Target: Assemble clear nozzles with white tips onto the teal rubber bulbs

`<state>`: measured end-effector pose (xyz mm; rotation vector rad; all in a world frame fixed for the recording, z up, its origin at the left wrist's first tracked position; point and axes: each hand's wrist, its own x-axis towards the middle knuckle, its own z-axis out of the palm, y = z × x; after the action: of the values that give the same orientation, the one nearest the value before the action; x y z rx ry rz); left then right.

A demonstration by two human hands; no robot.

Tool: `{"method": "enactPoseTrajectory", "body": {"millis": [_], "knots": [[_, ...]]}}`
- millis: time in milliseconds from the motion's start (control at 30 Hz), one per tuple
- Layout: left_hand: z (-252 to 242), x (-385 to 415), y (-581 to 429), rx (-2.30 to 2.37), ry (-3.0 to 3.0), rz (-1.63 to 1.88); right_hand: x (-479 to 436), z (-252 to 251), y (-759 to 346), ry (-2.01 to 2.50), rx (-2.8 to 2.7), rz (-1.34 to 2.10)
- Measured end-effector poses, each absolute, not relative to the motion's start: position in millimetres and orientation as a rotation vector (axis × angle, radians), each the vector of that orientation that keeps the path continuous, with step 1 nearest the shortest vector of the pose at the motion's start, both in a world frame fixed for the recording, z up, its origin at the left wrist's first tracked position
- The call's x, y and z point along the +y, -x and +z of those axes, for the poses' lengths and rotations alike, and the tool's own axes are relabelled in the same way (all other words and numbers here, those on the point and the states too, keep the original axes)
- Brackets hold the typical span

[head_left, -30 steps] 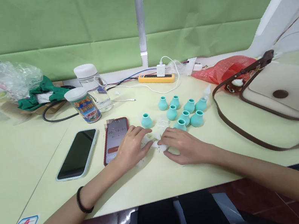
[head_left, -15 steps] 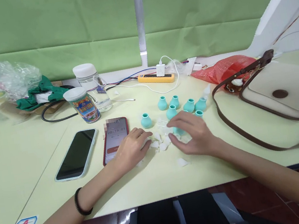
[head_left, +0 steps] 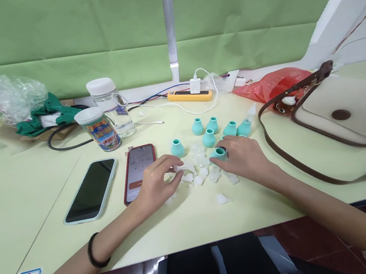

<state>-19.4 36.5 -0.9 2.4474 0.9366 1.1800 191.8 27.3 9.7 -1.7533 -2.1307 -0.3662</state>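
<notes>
Beneath a green wall covering (head_left: 81,32), a left hand (head_left: 157,177) pinches a translucent piece (head_left: 185,168) while a right hand (head_left: 247,155) clasps a teal bulb (head_left: 220,154) at a pale yellow table (head_left: 173,229)

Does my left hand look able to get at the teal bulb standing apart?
Probably yes: the left hand is just on the near side of that lone teal bulb, with nothing visible between, though it seems to hold a translucent piece.
</notes>
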Motion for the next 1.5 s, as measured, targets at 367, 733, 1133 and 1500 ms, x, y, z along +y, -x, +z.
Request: {"method": "enactPoseTrajectory", "body": {"millis": [367, 733, 1133, 1500], "knots": [[3, 30, 17, 0.854, -1.75, 1.169, 12, 15, -180, 1.002, -1.738, 0.263], [10, 24, 15, 0.777, -1.52, 1.133, 16, 4, -176, 1.028, -2.042, -0.059], [16, 23, 16, 0.814, -1.401, 0.9, 18, -7, -179, 0.903, -2.166, -0.126], [13, 28, 16, 0.882, -1.401, 0.845, 18, -12, -179, 0.912, -2.225, -0.143]]}}
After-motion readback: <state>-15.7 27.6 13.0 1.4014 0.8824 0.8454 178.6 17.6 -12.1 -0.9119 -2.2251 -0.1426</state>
